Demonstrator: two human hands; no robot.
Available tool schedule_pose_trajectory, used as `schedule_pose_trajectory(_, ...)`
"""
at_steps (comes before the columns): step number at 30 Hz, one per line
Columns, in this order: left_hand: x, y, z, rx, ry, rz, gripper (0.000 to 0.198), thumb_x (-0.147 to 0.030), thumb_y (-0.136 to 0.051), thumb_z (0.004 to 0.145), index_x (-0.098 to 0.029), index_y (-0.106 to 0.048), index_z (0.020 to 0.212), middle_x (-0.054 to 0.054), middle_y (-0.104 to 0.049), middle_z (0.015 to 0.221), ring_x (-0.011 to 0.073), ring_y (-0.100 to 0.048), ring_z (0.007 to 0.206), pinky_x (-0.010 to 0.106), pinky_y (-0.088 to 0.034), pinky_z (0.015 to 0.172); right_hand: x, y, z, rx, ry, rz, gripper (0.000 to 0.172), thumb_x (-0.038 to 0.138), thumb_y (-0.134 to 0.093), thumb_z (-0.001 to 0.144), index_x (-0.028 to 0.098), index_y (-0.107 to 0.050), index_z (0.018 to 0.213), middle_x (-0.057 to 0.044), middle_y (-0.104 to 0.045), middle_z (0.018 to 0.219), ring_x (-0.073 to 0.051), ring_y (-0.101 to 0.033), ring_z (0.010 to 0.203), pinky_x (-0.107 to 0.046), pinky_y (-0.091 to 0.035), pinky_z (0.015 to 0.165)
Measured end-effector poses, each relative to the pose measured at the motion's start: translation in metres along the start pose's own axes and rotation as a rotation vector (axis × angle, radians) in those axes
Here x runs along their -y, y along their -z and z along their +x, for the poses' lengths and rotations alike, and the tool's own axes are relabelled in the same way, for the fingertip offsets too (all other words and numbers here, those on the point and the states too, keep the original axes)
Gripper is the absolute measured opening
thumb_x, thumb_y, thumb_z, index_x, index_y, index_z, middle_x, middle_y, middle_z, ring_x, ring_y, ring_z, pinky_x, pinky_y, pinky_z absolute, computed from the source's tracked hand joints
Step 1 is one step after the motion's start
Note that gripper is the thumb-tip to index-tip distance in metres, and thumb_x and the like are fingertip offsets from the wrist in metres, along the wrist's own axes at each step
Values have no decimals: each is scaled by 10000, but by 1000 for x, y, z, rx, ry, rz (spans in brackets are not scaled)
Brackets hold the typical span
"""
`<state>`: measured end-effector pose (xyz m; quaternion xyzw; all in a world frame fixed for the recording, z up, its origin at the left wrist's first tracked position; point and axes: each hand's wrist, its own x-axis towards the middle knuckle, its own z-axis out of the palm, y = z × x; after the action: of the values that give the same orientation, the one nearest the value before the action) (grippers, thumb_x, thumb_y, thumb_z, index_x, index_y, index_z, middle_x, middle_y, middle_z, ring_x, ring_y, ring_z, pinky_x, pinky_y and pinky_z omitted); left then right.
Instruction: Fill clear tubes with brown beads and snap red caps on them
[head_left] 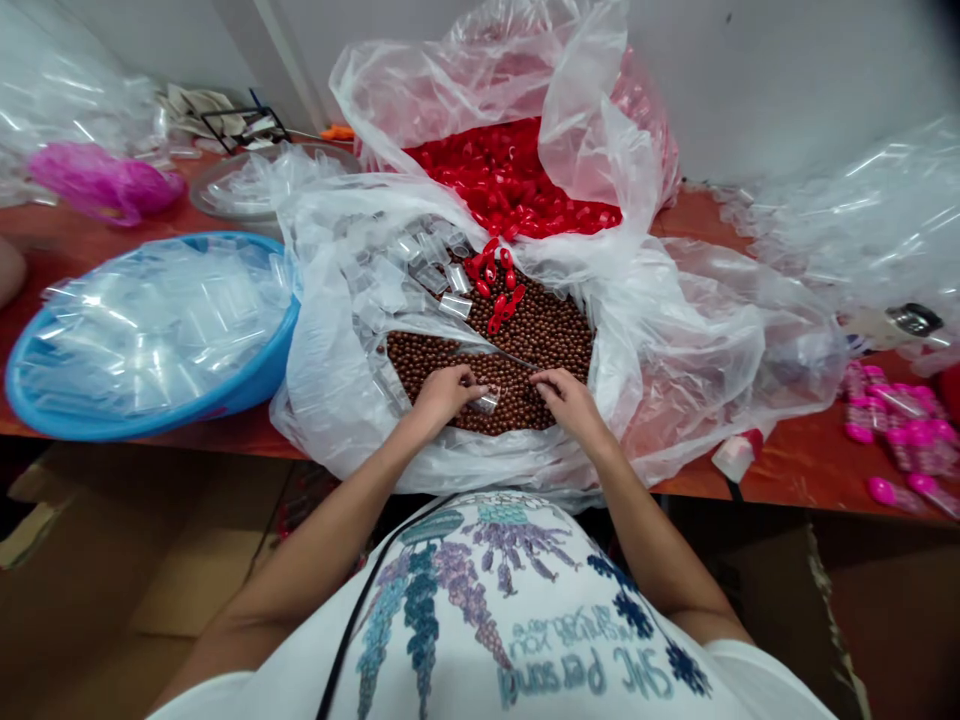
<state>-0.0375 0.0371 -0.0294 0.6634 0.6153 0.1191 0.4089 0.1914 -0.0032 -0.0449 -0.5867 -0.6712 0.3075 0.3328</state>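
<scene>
A clear plastic bag (322, 330) lies open before me, filled with small round brown balls (559, 330). Over the balls, my left hand (448, 393) pinches a small clear plastic cup (487, 401) that is tipped on its side. My right hand (566, 400) is closed at the fingertips just right of the cup. A thin dark line runs up to those fingertips; whether they grip it or something else is too small to tell. Several loose clear cups (454, 306) and red plastic pieces (505, 308) rest on the balls farther back.
At left stands a blue basin (289, 330) heaped with clear plastic pieces. Behind the balls is a bag of red pieces (517, 180). Pink-capped tubes (904, 425) lie at right on the red table (795, 465). Cardboard boxes (202, 560) sit below the edge.
</scene>
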Motion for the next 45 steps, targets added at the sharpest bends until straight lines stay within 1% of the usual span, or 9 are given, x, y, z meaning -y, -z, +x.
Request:
schedule_pose_trajectory(6, -10, -17, 4, 12, -21, -61, 317, -480, -679, 669, -184, -596, 745, -16, -569, 565, 134, -530, 515, 239, -402, 506, 0, 2, 1, -27, -21, 60, 232, 243, -442, 861, 238, -637, 987, -42, -584, 1011, -179, -570, 936, -329, -503, 810)
schedule_pose_trajectory(11, -3, -25, 14, 186, 27, -388, 272, -351, -722, 657, -163, -549, 751, -24, -559, 587, 102, -519, 463, 222, -436, 446, -4, 5, 8, -49, -37, 99, 240, 248, -438, 856, 239, -635, 994, -33, -580, 1019, -165, -572, 901, -322, -522, 777)
schedule_pose_trajectory(15, 0, -25, 17, 284, 71, -579, 305, -312, -745, 647, -133, -592, 840, -4, -593, 615, 99, -542, 472, 214, -459, 433, -9, 7, 19, -75, -44, 124, 258, 239, -442, 842, 239, -638, 1009, -35, -578, 1032, -154, -574, 857, -314, -536, 731)
schedule_pose_trajectory(19, -1, -22, 16, 372, 142, -696, 431, -320, -764, 638, -115, -639, 996, 53, -666, 734, 116, -599, 542, 224, -504, 483, -13, 7, 34, -72, -72, 158, 278, 234, -439, 828, 231, -636, 1023, -37, -576, 1045, -127, -573, 772, -259, -540, 609)
schedule_pose_trajectory(23, -2, -19, 14, 402, 155, -777, 438, -306, -769, 638, -111, -661, 1015, 72, -686, 778, 117, -613, 567, 218, -522, 507, -15, 6, 53, -58, -95, 180, 295, 226, -437, 813, 217, -635, 1032, -34, -564, 1026, -101, -573, 720, -220, -532, 553)
schedule_pose_trajectory(29, -2, -13, 9, 398, 177, -921, 320, -210, -738, 677, -101, -660, 967, 69, -687, 765, 133, -644, 624, 221, -549, 555, -14, 0, 80, -63, -54, 86, 314, 191, -424, 819, 214, -631, 1055, -41, -572, 1036, -98, -573, 694, -259, -536, 622)
schedule_pose_trajectory(37, -5, 2, -4, 366, 162, -1130, 292, -93, -699, 693, -114, -607, 970, 64, -682, 798, 163, -681, 738, 238, -569, 657, -2, -7, 116, -185, 50, -123, 315, 185, -414, 865, 216, -611, 1109, -55, -604, 1046, -163, -575, 952, -332, -447, 912)
schedule_pose_trajectory(41, -2, 5, -10, 290, 104, -1185, 317, -128, -731, 677, -134, -592, 963, 52, -673, 869, 165, -679, 795, 264, -571, 720, 9, -12, 133, -232, 17, -241, 253, 274, -452, 884, 193, -639, 1034, -83, -618, 1017, -187, -575, 966, -323, -417, 923)
schedule_pose_trajectory(45, -1, 3, -13, 209, 84, -1187, 322, -205, -735, 693, -137, -569, 960, 68, -680, 881, 167, -683, 772, 268, -572, 695, 16, -22, 149, -294, -100, -243, 373, 390, -538, 835, 183, -559, 1145, -94, -618, 1034, -219, -573, 960, -370, -419, 906)
